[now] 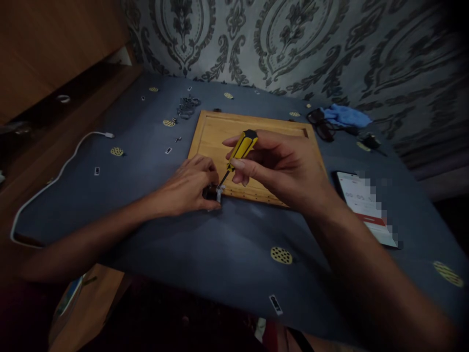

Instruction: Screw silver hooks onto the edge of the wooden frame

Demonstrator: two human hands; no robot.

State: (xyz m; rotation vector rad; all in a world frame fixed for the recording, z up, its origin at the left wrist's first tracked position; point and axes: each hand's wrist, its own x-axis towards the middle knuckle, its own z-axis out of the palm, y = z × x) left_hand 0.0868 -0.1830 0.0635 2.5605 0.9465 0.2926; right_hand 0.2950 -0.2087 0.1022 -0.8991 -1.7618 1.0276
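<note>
My right hand [278,168] grips a yellow and black screwdriver [241,149] by its handle. The tip points down and left at a small dark and silver part [213,192]. My left hand [188,188] is closed round that small part and presses it against the blue cloth at the near left corner of a wooden board [216,129]. Both hands meet at that corner.
A phone [366,205] with a lit screen lies to the right. Dark glasses [320,128] and a blue cloth [346,116] sit at the back right. A small pile of metal parts [186,107] lies behind the board. A white cable [54,178] runs along the left.
</note>
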